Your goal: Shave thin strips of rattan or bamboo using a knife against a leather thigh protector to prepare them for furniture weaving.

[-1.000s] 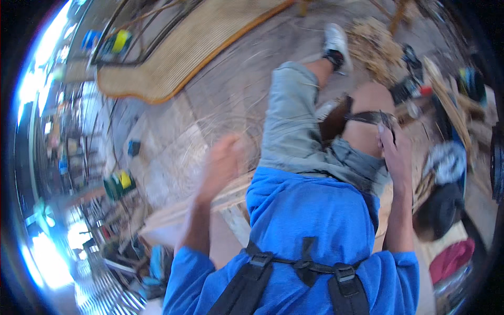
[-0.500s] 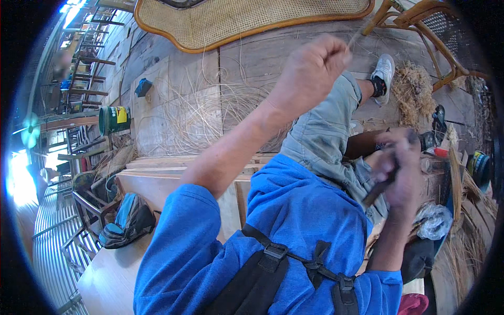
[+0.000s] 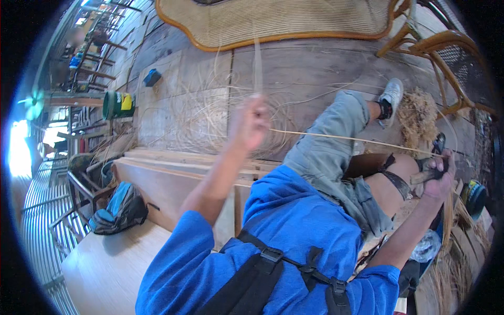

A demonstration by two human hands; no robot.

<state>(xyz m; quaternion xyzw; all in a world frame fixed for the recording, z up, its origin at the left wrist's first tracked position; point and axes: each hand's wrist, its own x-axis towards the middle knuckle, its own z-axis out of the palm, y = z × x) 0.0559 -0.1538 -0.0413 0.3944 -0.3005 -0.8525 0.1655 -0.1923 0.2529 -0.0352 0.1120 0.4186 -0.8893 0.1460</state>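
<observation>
A pale, thin cane strip stretches nearly straight across my lap between both hands. My left hand, smeared by motion, is closed at the strip's left end, over the coil of loose strips. At the right knee my right hand is closed where the strip's other end enters it. Something dark lies against its fingers, and a short pale piece shows beside them; I cannot tell what either is. A dark strap crosses the bare knee.
Loose cane strips lie coiled on the floor. Beyond stand a woven cane panel and a chair frame. Fibre shavings heap by my shoe. At left are a green bucket, a backpack and a blue object.
My left hand has moved left and nearer. My right hand has moved right and down to the knee. The strip is now stretched between them.
</observation>
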